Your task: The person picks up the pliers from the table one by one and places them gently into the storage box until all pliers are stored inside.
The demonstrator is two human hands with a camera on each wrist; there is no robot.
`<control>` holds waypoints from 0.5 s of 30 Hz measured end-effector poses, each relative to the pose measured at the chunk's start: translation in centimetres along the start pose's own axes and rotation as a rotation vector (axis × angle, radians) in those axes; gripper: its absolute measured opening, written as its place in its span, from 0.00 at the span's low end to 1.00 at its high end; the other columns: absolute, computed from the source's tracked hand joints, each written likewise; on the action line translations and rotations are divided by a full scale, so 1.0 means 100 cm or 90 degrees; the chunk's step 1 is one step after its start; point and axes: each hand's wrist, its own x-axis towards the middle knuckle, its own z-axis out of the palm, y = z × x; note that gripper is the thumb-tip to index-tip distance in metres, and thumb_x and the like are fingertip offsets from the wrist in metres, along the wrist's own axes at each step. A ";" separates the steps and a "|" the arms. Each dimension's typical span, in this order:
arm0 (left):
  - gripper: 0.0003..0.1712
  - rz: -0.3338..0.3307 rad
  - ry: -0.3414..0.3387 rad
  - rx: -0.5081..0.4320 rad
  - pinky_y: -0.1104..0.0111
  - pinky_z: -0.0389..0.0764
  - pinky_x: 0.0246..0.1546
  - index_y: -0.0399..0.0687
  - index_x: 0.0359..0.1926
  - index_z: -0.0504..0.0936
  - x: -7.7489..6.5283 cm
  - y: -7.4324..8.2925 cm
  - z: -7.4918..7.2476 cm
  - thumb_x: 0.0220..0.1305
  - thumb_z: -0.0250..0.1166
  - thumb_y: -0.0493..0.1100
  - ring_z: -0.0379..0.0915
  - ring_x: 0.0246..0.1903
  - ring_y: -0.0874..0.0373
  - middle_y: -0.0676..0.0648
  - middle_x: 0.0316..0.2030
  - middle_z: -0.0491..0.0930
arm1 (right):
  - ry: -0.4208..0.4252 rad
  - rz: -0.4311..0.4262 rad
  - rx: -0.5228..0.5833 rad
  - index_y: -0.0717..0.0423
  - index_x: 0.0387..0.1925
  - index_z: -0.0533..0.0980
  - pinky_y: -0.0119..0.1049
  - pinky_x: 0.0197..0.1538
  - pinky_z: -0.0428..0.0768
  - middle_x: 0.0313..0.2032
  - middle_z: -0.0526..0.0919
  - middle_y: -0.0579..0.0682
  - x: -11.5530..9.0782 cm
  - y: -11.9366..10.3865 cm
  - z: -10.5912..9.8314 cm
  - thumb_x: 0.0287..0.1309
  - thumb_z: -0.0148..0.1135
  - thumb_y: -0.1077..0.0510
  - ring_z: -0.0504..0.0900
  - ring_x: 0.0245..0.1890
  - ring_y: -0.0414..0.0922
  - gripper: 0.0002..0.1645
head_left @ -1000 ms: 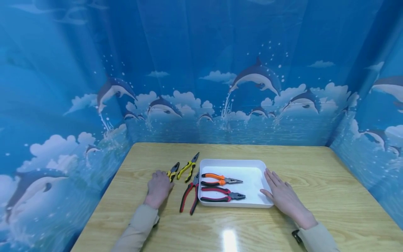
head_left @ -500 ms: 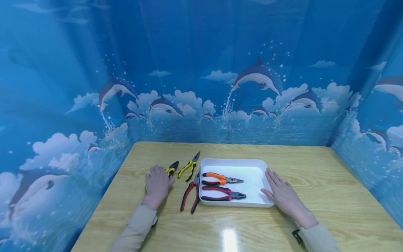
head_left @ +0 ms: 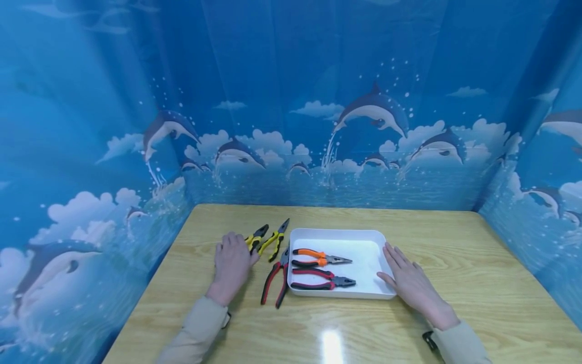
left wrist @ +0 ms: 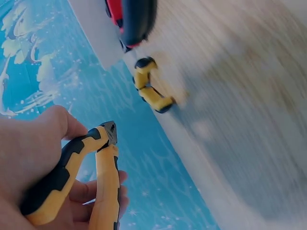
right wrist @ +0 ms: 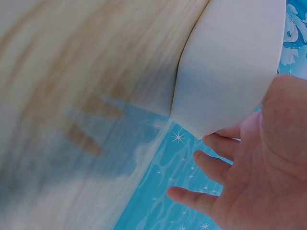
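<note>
My left hand [head_left: 233, 263] grips yellow-and-black pliers [left wrist: 106, 177] by the handles, thumb on one side and fingers on the other. Their blunt dark nose points up and right in the head view, close to yellow-and-black long-nose pliers [head_left: 273, 244]. The left wrist view shows the held pair off the tabletop. Against the right wall of a white tray [head_left: 366, 247] rests my right hand [head_left: 411, 283], fingers extended and thumb at the rim. Inside the tray lie orange-and-black long-nose pliers [head_left: 321, 259] and red-and-black pliers [head_left: 334, 279], both pointing right.
More red-and-black pliers [head_left: 277, 278] lie beside the tray's left wall, nose away from me. The wooden table [head_left: 454, 242] meets a blue dolphin-print curtain [head_left: 291, 126] behind and at both sides.
My left hand takes hold of the yellow-and-black pliers, first drawing slightly left, then lifting them and shifting right toward the long-nose pair. The right hand stays at the tray.
</note>
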 end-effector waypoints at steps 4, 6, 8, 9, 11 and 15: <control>0.27 0.004 -0.036 -0.005 0.59 0.73 0.30 0.32 0.32 0.75 0.001 0.007 -0.005 0.63 0.69 0.56 0.71 0.32 0.45 0.36 0.32 0.75 | 0.000 0.002 0.003 0.68 0.75 0.56 0.72 0.66 0.60 0.76 0.54 0.65 -0.001 -0.001 -0.001 0.72 0.57 0.44 0.55 0.74 0.67 0.44; 0.29 -0.002 -0.067 -0.009 0.58 0.75 0.33 0.31 0.35 0.76 0.004 0.011 -0.008 0.64 0.67 0.58 0.72 0.35 0.44 0.35 0.34 0.75 | 0.001 0.000 0.003 0.68 0.75 0.56 0.72 0.66 0.60 0.76 0.54 0.65 -0.002 0.000 -0.001 0.73 0.56 0.44 0.55 0.74 0.67 0.44; 0.31 -0.009 -0.098 -0.014 0.56 0.78 0.37 0.30 0.39 0.77 0.006 0.015 -0.009 0.65 0.66 0.59 0.73 0.39 0.43 0.34 0.38 0.76 | 0.002 -0.002 0.003 0.68 0.75 0.56 0.72 0.65 0.60 0.76 0.54 0.65 -0.002 0.000 -0.001 0.73 0.56 0.44 0.55 0.74 0.66 0.44; 0.31 -0.012 -0.112 -0.017 0.55 0.78 0.39 0.30 0.41 0.77 0.008 0.017 -0.010 0.66 0.66 0.59 0.73 0.41 0.42 0.34 0.40 0.77 | 0.002 -0.002 0.004 0.68 0.75 0.56 0.72 0.65 0.60 0.76 0.54 0.65 -0.002 0.000 -0.001 0.73 0.56 0.44 0.55 0.74 0.66 0.44; 0.32 -0.018 -0.136 -0.024 0.55 0.78 0.42 0.30 0.44 0.77 0.010 0.022 -0.011 0.67 0.65 0.60 0.73 0.43 0.42 0.34 0.42 0.76 | 0.003 -0.004 0.003 0.68 0.75 0.56 0.72 0.65 0.61 0.76 0.54 0.65 -0.002 0.001 -0.001 0.73 0.56 0.43 0.55 0.74 0.66 0.44; 0.33 -0.021 -0.158 -0.031 0.52 0.78 0.48 0.29 0.49 0.77 0.016 0.034 -0.012 0.67 0.64 0.60 0.73 0.48 0.42 0.34 0.47 0.76 | 0.002 -0.004 0.003 0.68 0.75 0.56 0.72 0.66 0.60 0.76 0.54 0.65 -0.001 0.001 0.001 0.73 0.55 0.42 0.55 0.74 0.66 0.44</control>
